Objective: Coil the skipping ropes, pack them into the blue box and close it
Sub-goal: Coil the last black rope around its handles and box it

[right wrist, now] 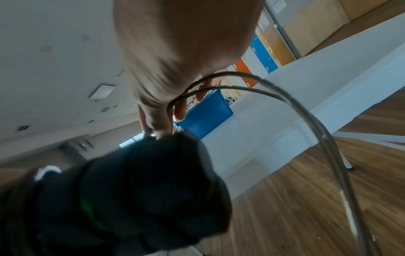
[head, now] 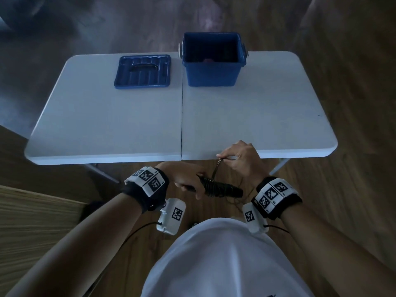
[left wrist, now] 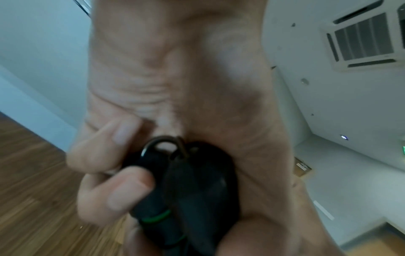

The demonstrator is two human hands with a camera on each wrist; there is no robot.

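My left hand [head: 188,181] grips the black rope handles [head: 222,188]; my right hand [head: 242,159] pinches the cord [head: 216,170] above them, both forearms raised before the table's near edge.

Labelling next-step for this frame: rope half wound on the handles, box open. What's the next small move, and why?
Probably one more wrap: the right hand pinches a loop of cord above the black handles that the left hand holds, and loose cord hangs free below. The blue box stands open, its lid beside it, so packing can wait.
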